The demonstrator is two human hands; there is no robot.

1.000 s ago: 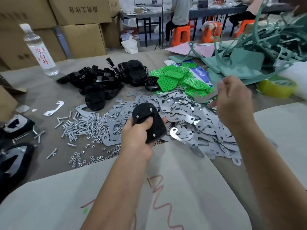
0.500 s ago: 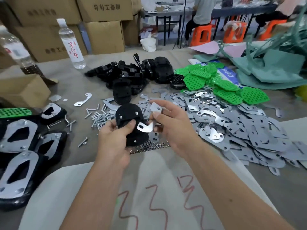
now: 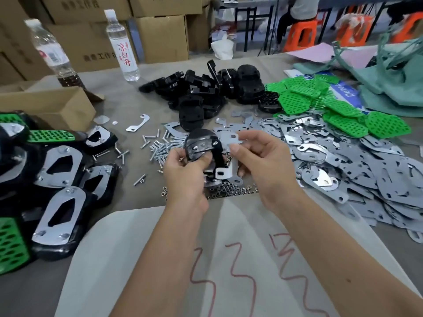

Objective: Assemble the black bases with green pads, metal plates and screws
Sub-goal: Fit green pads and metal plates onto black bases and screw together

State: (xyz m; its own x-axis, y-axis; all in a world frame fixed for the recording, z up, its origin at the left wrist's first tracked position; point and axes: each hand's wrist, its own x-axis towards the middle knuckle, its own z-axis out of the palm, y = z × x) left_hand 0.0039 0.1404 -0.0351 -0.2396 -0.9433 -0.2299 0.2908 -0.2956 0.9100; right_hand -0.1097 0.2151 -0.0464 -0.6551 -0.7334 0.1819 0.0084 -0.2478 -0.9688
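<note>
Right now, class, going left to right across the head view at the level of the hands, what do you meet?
Finished bases with plates → loose screws → left hand gripping a black base → right hand holding a metal plate → heap of metal plates.

A second ago my right hand (image 3: 263, 163) was out over the heap of green perforated pads (image 3: 320, 99), far from my left hand (image 3: 185, 177). Now it has come in beside my left, pinching a curved, shiny metal plate (image 3: 229, 156). That plate now lies against the right side of the rounded black plastic base (image 3: 201, 147) in my left hand, which I have raised and tilted up.
</note>
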